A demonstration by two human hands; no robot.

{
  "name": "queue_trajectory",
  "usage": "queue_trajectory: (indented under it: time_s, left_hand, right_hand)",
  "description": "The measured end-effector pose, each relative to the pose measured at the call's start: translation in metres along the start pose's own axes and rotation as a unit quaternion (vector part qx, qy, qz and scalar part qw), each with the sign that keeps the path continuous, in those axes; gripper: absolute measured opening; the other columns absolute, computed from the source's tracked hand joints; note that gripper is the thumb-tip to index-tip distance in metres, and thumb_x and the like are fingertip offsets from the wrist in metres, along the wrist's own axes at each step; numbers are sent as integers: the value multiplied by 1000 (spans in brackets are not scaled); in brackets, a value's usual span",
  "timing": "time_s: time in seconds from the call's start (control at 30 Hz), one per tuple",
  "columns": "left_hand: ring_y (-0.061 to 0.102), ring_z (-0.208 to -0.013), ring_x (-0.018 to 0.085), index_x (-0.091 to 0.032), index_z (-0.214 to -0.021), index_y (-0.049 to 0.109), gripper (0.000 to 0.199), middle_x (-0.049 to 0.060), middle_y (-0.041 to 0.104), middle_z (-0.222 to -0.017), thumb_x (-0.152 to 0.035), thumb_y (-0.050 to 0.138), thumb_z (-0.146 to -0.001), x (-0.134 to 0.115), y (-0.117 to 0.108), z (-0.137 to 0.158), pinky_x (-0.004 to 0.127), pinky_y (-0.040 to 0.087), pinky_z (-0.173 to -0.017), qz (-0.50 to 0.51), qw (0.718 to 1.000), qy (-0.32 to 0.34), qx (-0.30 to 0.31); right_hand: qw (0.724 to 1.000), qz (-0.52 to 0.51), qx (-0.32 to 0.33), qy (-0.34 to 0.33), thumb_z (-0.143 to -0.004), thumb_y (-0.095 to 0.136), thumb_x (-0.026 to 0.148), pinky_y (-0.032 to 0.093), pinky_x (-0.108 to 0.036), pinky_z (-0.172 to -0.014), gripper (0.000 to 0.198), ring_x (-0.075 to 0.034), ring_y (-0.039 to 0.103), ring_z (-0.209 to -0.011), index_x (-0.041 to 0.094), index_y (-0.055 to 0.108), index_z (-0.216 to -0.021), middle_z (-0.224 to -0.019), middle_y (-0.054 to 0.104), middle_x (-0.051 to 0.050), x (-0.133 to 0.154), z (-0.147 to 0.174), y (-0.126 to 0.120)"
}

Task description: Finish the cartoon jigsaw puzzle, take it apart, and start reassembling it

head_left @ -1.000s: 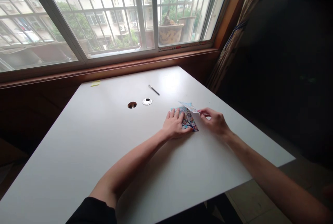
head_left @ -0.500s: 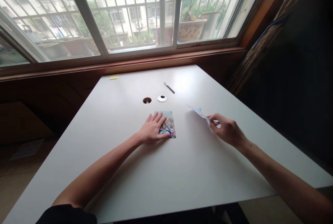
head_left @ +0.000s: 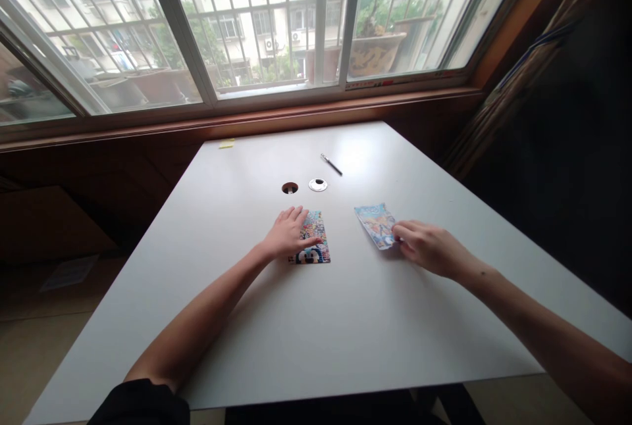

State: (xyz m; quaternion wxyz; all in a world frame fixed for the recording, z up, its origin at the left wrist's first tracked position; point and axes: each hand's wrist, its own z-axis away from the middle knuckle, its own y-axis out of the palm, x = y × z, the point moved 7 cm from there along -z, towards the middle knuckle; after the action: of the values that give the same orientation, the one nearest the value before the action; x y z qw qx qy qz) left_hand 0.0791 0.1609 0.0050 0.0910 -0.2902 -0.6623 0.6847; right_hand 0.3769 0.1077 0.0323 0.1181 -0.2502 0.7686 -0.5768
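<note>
My left hand [head_left: 289, 234] rests with fingers stretched out over the left part of a colourful printed card [head_left: 316, 237], which lies flat on the white table [head_left: 296, 326]. The hand hides part of its picture. To the right, my right hand [head_left: 422, 244] pinches the right edge of a thin, bluish printed paper [head_left: 376, 224]. Its printed face is turned up, and the sheet looks slightly bent and tilted. Whether its far edge touches the table I cannot tell.
A dark pen [head_left: 332, 164] lies farther back. Before it are a round cable hole [head_left: 289, 188] and a white ring-shaped cover [head_left: 318, 185]. A yellow sticker [head_left: 226, 143] marks the back left corner. A barred window [head_left: 276, 24] stands beyond the table.
My right hand has lowered and turned the printed paper, so its picture now shows. My left hand has shifted slightly left over the card, uncovering more of it. The view has swung a little left.
</note>
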Motion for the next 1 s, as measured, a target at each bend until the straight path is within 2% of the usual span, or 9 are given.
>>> queue_trajectory:
  time_s: [0.13,0.23,0.3,0.4,0.5,0.6,0.73,0.83,1.0]
  left_hand:
    - [46,-125,37,-20,-131,53,86,15,50,-138,-77,68,-69,-1,-8,-22,48,41,-104,-7,1000,11,20]
    - [48,-116,37,-21,-126,55,92,15,52,-130,-79,74,-58,-4,-9,-31,50,42,-99,-14,999,3,36]
    - [47,-114,36,-21,-126,54,96,15,52,-127,-79,77,-53,-7,-7,-33,50,42,-96,-7,999,3,38]
    - [47,-114,34,-24,-127,51,94,13,50,-126,-77,79,-54,-9,-3,-32,48,42,-95,10,999,17,28]
    - [48,-111,34,-24,-125,53,85,12,54,-121,-72,79,-59,-7,1,-28,49,41,-97,41,999,32,3]
    - [52,-108,32,-22,-120,57,68,10,62,-112,-61,77,-69,-1,1,-24,50,39,-100,116,992,47,-30]
    - [61,-96,22,-21,-109,65,23,6,69,-103,-32,59,-90,6,-2,-25,37,48,-90,190,979,60,-31]
    - [65,-83,16,-18,-101,70,19,3,72,-92,-22,55,-89,8,-10,-26,29,51,-78,243,967,68,-45]
    - [67,-77,16,-14,-98,75,19,4,74,-85,-25,63,-88,12,-19,-22,26,52,-71,308,944,55,-103]
  right_hand:
    - [996,8,81,-41,-67,53,7,51,-37,-80,40,-27,64,-102,24,62,-103,-113,68,-8,4,0,-3]
    - [994,-82,74,-5,-79,53,16,51,-38,-82,30,-26,63,-98,23,61,-108,-110,67,-9,23,-31,-3]
    - [981,-173,83,4,-87,51,23,53,-36,-81,29,-22,64,-91,22,60,-115,-108,67,-9,43,-63,10]
    - [974,-215,67,13,-87,57,30,51,-38,-90,38,-24,63,-101,19,61,-123,-120,64,-13,65,-110,37]
    - [969,-229,96,9,-79,68,31,51,-32,-77,23,-22,64,-86,20,70,-99,-93,70,-8,77,-137,67]
    - [964,-244,102,25,-78,65,26,45,-28,-67,9,-18,59,-71,20,69,-83,-77,68,-3,75,-142,82]
    - [954,-276,96,59,-79,61,26,41,-26,-62,9,-16,57,-68,20,67,-81,-74,66,-2,66,-134,78]
    - [940,-317,97,76,-80,62,29,43,-25,-60,12,-15,58,-68,20,66,-87,-75,66,-2,64,-131,70]
    - [902,-401,123,100,-86,58,33,45,-24,-46,16,-13,59,-52,18,63,-88,-67,65,-1,68,-129,70]
